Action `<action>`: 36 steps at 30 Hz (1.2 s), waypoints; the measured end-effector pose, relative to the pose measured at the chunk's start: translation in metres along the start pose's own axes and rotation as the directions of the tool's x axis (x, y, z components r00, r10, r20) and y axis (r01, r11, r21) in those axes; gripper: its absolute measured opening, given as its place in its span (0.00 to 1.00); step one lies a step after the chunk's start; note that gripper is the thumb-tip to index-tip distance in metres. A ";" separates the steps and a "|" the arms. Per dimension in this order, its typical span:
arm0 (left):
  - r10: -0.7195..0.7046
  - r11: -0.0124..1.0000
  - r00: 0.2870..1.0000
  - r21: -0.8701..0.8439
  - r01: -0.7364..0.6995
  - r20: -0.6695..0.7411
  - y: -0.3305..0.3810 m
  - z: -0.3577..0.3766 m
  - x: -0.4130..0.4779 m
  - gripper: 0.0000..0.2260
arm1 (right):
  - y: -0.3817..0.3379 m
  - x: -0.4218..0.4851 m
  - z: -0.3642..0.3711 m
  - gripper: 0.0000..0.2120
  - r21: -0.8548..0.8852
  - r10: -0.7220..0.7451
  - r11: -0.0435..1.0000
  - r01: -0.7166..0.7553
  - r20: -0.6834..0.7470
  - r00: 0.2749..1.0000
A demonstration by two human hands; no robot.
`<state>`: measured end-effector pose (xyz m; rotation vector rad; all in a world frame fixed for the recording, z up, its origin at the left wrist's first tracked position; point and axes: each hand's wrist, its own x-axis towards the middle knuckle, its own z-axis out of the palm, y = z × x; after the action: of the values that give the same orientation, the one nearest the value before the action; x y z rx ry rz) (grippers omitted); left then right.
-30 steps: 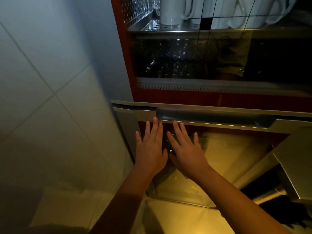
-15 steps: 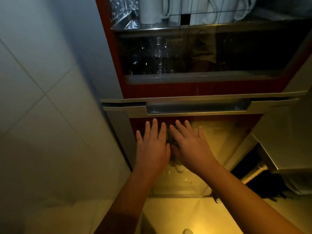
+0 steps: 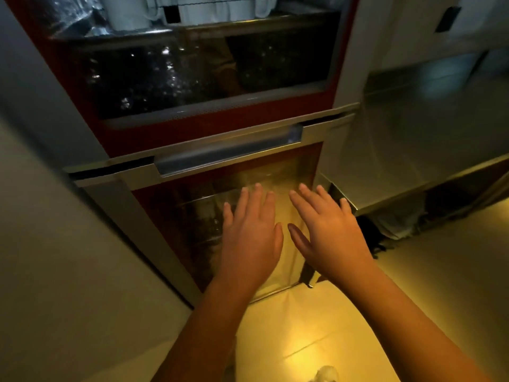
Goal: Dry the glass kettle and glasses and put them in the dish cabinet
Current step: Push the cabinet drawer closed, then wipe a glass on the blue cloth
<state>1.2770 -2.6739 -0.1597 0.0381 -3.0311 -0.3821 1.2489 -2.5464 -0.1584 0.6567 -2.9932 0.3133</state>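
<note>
The red dish cabinet (image 3: 214,125) fills the upper middle of the head view, with a steel handle bar (image 3: 228,153) across its lower door. My left hand (image 3: 249,232) and my right hand (image 3: 327,227) are both flat and empty, fingers spread, in front of the lower glass door (image 3: 192,216), side by side and a little apart. Faint glassware shows behind the lower glass, too dim to make out. Behind the dark upper glass door (image 3: 192,75) I see glinting glassware, and white mugs (image 3: 129,12) stand on the rack above.
A tiled wall (image 3: 55,244) runs along the left. A stainless steel counter (image 3: 427,150) stands to the right of the cabinet, with dark items beneath it. The floor (image 3: 316,326) below me is glossy and yellow-lit.
The view has swung left and down, so the cabinet sits further left. My hands have spread apart and shifted right across the lower door, from its left side towards its middle and right.
</note>
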 end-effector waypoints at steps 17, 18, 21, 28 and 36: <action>0.377 0.923 0.926 -0.076 -0.376 -0.004 0.235 0.043 0.013 0.23 | 0.199 -0.116 -0.062 0.24 -0.049 0.256 0.958 -0.284 -0.310 0.916; 0.406 0.909 0.914 -0.092 -0.406 -0.017 0.251 0.047 0.014 0.23 | 0.213 -0.122 -0.066 0.24 -0.055 0.273 0.951 -0.305 -0.319 0.908; 0.462 0.882 0.887 -0.103 -0.460 -0.007 0.298 0.058 0.018 0.23 | 0.256 -0.142 -0.075 0.25 -0.076 0.316 0.930 -0.360 -0.336 0.887; 0.564 0.822 0.826 -0.108 -0.559 0.015 0.385 0.078 0.034 0.23 | 0.334 -0.177 -0.098 0.25 -0.096 0.435 0.865 -0.492 -0.346 0.831; 0.650 0.756 0.759 -0.131 -0.641 0.041 0.449 0.098 0.066 0.23 | 0.399 -0.187 -0.115 0.23 -0.066 0.555 0.791 -0.608 -0.339 0.760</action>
<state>1.1963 -2.2167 -0.1374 -1.0331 -2.8362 -0.4792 1.2529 -2.0918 -0.1386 -0.3462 -2.7873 0.1518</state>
